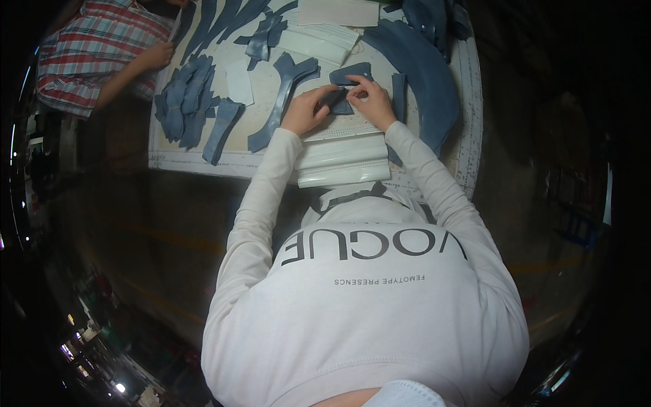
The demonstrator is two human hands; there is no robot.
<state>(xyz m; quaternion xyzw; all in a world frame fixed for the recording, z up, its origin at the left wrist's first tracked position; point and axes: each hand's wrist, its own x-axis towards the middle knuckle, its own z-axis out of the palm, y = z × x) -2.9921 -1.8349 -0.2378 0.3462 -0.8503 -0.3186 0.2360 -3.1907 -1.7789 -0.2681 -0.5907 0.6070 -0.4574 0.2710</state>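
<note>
In the middle of the table's near side, both my hands meet over a small dark blue piece of flat, leather-like material (341, 106). My left hand (308, 110) is closed, its thumb and fingers at the piece's upper left edge. My right hand (373, 103) comes from the other side, fingertips pinched together at the same piece; its exact grip is partly hidden. Another small blue piece (352, 72) lies just beyond my fingertips. Below my wrists, glossy white ridged trays or strips (344, 161) lie at the table's near edge.
Stacks of blue cut pieces (184, 102) lie at the left, with a Y-shaped piece (283, 95) nearer me. A large curved blue stack (434, 88) covers the right. White ridged strips (315, 42) lie farther back. At the far left, a person in a plaid garment (102, 57) rests a hand at the table edge.
</note>
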